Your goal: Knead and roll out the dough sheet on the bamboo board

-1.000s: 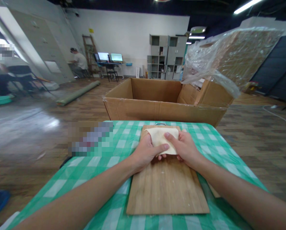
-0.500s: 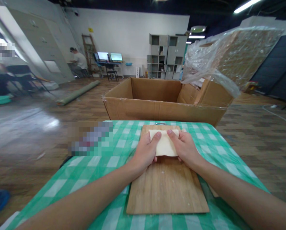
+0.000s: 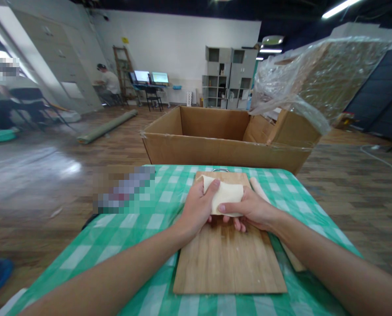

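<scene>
A flat, cream-coloured sheet of dough (image 3: pixel 227 196) is held between my two hands above the wooden cutting board (image 3: pixel 229 263). My left hand (image 3: pixel 200 202) grips its left side, thumb on top and fingers underneath. On the other side, my right hand (image 3: pixel 253 208) pinches the lower right part, its thumb lying across the near edge and its fingertips showing below. A pale wooden rolling pin (image 3: pixel 259 188) lies along the board's right side, its middle hidden by my right hand and forearm.
A green and white checked tablecloth (image 3: pixel 150 228) covers the table. Beyond its far edge stands a large open cardboard box (image 3: pixel 189 147) with plastic wrap (image 3: pixel 281 83) at its right. A blurred-out item (image 3: pixel 125 191) lies at the table's left edge. Two people sit at the far left.
My right hand has moved down from the dough's top edge to its near lower edge. The dough now tilts slightly, and more of the rolling pin shows.
</scene>
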### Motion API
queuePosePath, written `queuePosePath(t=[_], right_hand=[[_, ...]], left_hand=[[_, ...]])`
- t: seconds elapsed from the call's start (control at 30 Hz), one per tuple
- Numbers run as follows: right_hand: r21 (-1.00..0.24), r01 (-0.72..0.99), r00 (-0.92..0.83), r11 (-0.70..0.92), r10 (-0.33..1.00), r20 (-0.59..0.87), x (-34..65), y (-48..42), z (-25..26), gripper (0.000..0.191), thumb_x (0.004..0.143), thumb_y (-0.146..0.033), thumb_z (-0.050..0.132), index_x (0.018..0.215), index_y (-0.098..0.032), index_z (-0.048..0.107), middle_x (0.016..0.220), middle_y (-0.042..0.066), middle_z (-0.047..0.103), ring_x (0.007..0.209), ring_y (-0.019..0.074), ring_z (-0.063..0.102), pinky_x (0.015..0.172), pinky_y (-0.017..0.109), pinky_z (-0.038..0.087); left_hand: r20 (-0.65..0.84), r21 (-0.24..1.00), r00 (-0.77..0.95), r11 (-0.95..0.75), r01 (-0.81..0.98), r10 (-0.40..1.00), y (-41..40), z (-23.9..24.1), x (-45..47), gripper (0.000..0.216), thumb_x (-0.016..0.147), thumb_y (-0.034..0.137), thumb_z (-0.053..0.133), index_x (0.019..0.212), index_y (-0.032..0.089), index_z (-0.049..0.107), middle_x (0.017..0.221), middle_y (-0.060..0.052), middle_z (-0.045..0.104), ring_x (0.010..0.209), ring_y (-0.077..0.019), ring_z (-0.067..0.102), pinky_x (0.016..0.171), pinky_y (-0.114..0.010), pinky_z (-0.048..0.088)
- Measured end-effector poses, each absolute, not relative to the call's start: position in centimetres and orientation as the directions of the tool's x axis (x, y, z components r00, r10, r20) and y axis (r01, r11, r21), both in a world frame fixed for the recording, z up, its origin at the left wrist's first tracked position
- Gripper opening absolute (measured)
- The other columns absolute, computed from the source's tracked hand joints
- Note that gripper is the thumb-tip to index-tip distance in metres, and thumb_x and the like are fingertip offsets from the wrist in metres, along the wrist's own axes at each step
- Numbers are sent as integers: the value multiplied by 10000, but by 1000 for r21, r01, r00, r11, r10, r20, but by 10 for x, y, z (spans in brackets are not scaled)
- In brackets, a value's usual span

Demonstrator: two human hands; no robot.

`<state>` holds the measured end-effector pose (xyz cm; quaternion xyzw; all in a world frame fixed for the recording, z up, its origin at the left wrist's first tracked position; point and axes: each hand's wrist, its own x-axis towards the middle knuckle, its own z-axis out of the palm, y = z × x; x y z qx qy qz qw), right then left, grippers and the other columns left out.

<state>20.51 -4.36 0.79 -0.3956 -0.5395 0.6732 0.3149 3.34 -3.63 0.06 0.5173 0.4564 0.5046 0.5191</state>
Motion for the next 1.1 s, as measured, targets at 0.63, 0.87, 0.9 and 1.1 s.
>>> queuePosePath(t=[0.63,0.87,0.9,1.1], right_hand=[[-988,91,-194,-122,971,-138,198,-47,5,504,854,-682,699,892,-184,635,383,-90,485,258,94,397,227,168,251],[-984,173,-121,-46,990,-68,192,-49,7,628,907,-797,509,741,-199,608,338,-71,420,241,94,337,232,196,217],[-979,198,-128,-55,988,-82,191,-49,7,644,908,-807,494,689,-207,581,324,-65,408,236,96,340,231,198,210],[-973,224,-227,-61,967,-113,192,-50,6,698,927,-810,445,551,-224,493,345,-11,477,262,105,438,255,195,265]], left_hand=[[54,999,93,-54,3,994,-24,8,22,481,976,626,562,811,183,648,485,45,515,338,-74,372,355,-198,249],[-135,983,294,164,-77,946,-27,2,27,574,913,721,585,935,164,720,557,-32,646,421,-161,566,371,-242,373],[-124,976,329,175,-131,936,-27,2,28,525,894,671,653,937,154,725,622,-53,692,492,-174,619,429,-251,442],[-18,948,115,54,-314,993,-25,5,31,362,906,489,722,1048,161,666,810,-48,738,609,-150,666,522,-228,533]])
